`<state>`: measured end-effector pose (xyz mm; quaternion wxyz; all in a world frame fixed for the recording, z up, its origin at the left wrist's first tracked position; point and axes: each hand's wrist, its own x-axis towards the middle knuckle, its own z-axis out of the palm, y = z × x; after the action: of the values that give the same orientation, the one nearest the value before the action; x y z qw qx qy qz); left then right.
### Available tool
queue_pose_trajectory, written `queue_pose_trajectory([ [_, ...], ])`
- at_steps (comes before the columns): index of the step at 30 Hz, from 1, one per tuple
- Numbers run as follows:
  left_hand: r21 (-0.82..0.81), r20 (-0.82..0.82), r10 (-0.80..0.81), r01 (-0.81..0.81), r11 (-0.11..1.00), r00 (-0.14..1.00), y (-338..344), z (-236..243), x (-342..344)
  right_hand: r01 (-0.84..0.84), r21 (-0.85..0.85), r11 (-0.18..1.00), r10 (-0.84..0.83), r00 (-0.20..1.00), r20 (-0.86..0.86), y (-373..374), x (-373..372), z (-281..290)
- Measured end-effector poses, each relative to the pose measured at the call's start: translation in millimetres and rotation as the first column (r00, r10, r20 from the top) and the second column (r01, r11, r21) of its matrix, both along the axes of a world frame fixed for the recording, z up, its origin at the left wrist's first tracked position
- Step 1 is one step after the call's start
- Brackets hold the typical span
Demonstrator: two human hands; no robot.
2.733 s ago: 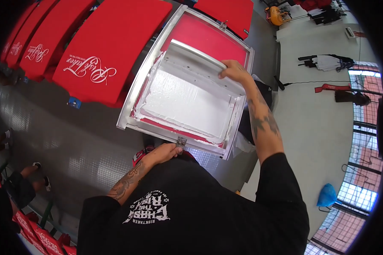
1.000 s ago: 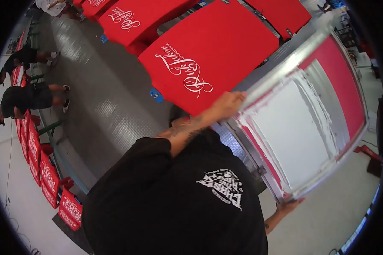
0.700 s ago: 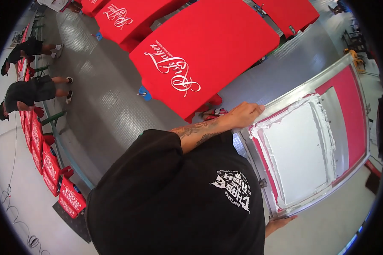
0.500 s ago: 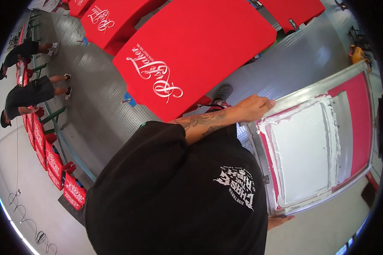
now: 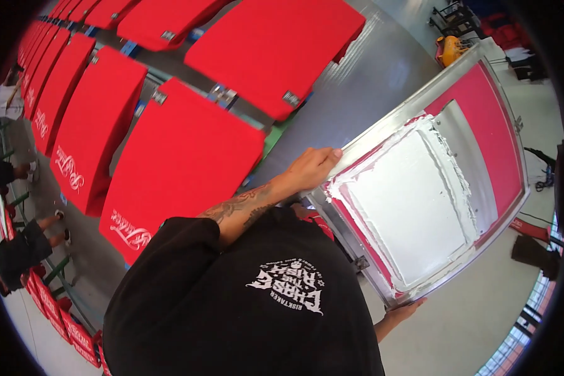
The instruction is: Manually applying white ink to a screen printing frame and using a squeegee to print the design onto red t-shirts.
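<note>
A screen printing frame (image 5: 373, 139) with metal edges is tilted in front of me at the right. White ink (image 5: 407, 207) covers a rectangle of its mesh, with thick ridges along the sides, and a pinkish-red band (image 5: 476, 125) runs beyond it. My left hand (image 5: 316, 168) is closed over the frame's upper near corner, the tattooed forearm stretched out. Down at the lower edge, my right hand (image 5: 410, 310) supports the frame from beneath; part of its fingers is hidden behind it.
Red cloth pieces (image 5: 185, 160) lie on sloping printing boards in rows at the left, some with white lettering. People in dark clothes (image 5: 22, 250) stand at the far left. Past the frame are a yellow object (image 5: 450, 50) and a dark hanging item (image 5: 536, 254). Grey floor (image 5: 376, 69) runs between.
My view has turned, bringing more rows of red boards in at the left. The frame sits further left in view, still in both hands.
</note>
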<state>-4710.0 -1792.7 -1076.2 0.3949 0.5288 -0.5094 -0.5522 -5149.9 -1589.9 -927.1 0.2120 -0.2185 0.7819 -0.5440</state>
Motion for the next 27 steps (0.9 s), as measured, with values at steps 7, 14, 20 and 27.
queue_pose_trajectory([
  [7, -0.055, -0.043, 0.016, -0.018, 0.998, 0.999, -6.5, -16.1, -16.8, 0.043, -0.049, 0.998, -0.045, 0.998, -0.048, -0.4, -6.1, -7.8],
  [14, -0.153, -0.007, 0.046, -0.046, 0.987, 0.999, 19.8, 1.4, -14.2, -0.003, -0.130, 0.992, 0.008, 0.999, 0.038, 20.9, -35.8, -27.3],
  [20, -0.217, -0.014, 0.128, -0.128, 0.968, 0.992, 59.5, -11.3, -31.1, -0.029, -0.281, 0.959, 0.063, 0.992, 0.112, 37.0, -71.9, -56.2],
  [27, -0.276, -0.074, 0.197, -0.210, 0.938, 0.978, 78.4, -23.7, -42.3, -0.083, -0.244, 0.966, 0.109, 0.989, 0.096, 56.8, -72.1, -59.8],
])
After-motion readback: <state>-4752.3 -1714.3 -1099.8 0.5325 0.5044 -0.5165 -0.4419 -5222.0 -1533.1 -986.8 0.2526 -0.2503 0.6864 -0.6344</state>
